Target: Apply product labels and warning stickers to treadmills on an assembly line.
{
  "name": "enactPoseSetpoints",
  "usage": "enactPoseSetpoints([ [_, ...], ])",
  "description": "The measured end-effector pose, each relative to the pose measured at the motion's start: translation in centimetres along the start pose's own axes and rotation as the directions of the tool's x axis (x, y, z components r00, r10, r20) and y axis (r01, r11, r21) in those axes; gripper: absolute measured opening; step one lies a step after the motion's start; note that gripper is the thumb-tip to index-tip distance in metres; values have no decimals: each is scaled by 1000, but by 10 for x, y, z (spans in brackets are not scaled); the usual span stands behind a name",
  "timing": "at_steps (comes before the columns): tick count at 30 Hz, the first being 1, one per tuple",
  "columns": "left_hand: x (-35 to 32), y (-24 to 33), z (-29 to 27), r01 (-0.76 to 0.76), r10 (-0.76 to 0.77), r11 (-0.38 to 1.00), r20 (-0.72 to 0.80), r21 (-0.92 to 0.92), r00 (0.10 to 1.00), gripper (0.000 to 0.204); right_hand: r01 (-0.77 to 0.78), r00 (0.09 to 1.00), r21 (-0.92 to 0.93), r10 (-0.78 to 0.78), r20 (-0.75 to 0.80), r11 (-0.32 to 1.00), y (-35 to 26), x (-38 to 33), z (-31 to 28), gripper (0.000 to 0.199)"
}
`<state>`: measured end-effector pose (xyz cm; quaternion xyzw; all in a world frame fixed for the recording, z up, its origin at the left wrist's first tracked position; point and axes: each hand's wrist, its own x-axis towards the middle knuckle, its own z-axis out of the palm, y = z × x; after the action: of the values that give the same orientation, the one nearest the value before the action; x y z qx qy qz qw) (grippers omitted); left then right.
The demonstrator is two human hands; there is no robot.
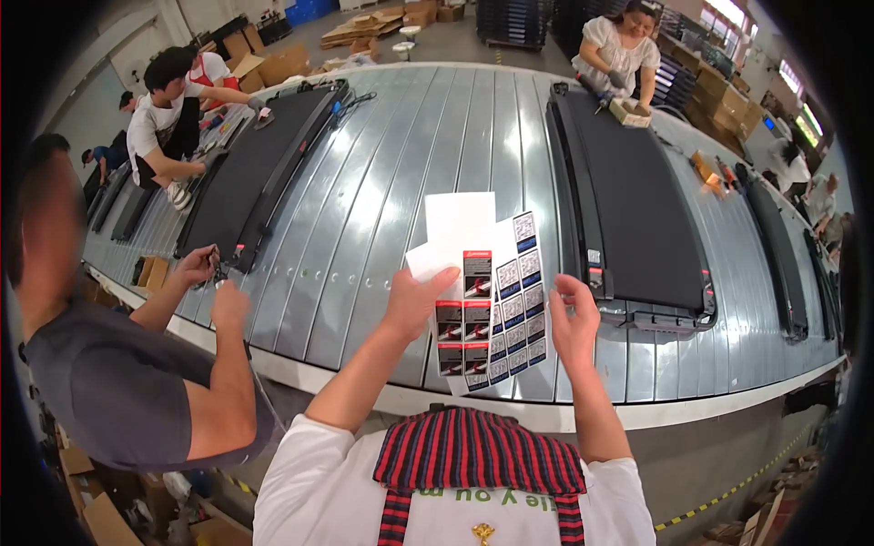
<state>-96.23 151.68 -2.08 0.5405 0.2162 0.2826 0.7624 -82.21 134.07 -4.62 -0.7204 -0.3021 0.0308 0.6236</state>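
Note:
My left hand (418, 298) is closed on a small stack of sticker sheets, its thumb lying over their left edge. One sheet carries red-and-black stickers (465, 320); partly behind it, another holds rows of white-and-blue code stickers (519, 305). Bare white backing (460, 217) sticks out above them. Just beside the sheets' right edge is my right hand (574, 320), fingers apart and a little bent, with nothing visible in it. The stack is held up over the metal roller conveyor (364, 246).
A black treadmill-like deck (628, 200) lies on the conveyor to the right, another (264, 168) to the left. Close on my left stands a co-worker in a grey shirt (137, 391). Others work across the line. A white rail (637, 414) edges the conveyor in front of me.

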Motion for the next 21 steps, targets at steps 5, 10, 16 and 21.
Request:
enactPoseSetpoints([
  [5,2,-7,-3,31,-31,1000,-6,2,999,30,-60,981,177,25,192,982,-27,-15,35,24],
  [10,16,-16,-5,-34,44,998,203,-53,978,29,-175,972,278,121,202,944,-24,-24,53,23],
  [16,13,-16,-2,32,5,984,203,-178,979,32,-81,990,110,67,125,991,-44,-27,38,23],
  [21,-3,-11,-2,-8,12,996,54,-85,998,32,297,948,-315,-318,-14,901,-40,-34,46,25],
])
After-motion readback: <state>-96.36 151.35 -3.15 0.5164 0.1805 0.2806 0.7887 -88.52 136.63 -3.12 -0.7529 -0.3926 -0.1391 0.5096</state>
